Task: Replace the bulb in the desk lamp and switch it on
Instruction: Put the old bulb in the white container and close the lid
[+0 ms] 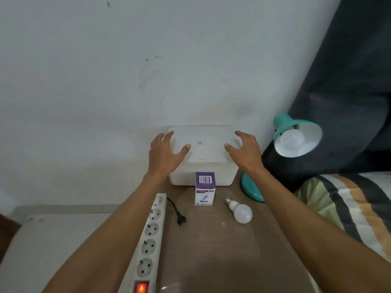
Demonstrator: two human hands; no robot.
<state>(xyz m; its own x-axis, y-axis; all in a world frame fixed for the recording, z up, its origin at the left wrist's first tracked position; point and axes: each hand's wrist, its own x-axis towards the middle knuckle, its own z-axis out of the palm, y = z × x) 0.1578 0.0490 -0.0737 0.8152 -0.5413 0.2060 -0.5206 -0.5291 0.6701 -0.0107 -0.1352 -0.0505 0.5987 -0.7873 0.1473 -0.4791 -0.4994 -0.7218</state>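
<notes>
Spare bulb (241,211) below right hand (246,152)

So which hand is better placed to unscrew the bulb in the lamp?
Right. The right hand hovers open beside the teal lamp, whose fitted bulb faces it; the left hand is farther, across the white box.

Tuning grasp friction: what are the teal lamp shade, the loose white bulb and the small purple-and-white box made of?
Teal lamp shade: likely painted metal, smooth with a soft sheen; could be plastic.
Loose white bulb: frosted matte globe, probably plastic, with a metal screw base.
Purple-and-white box: printed cardboard with crisp folded edges.
</notes>
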